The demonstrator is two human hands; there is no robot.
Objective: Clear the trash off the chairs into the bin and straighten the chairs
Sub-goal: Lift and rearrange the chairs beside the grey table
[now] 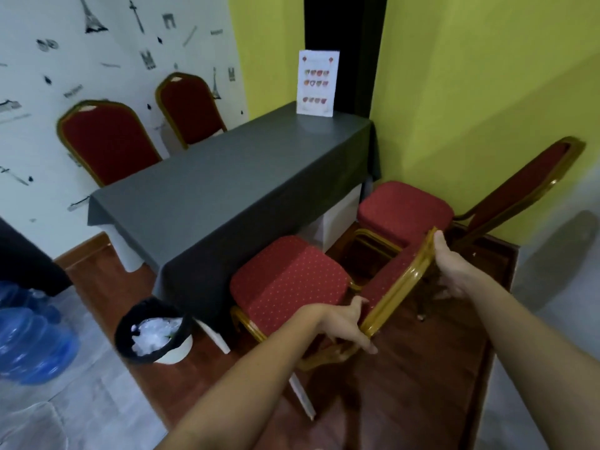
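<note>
Left hand (345, 323) and right hand (453, 264) closed around the red-cushioned gold-metal-framed chair (285, 280) backrest rim: rigid, probably moderately heavy (slick lacquer), best gripped there.

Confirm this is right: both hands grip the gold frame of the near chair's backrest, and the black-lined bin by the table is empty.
Not quite. The head view shows the bin holds crumpled clear plastic. The rest stands: left hand and right hand grip the near chair's backrest.
</note>
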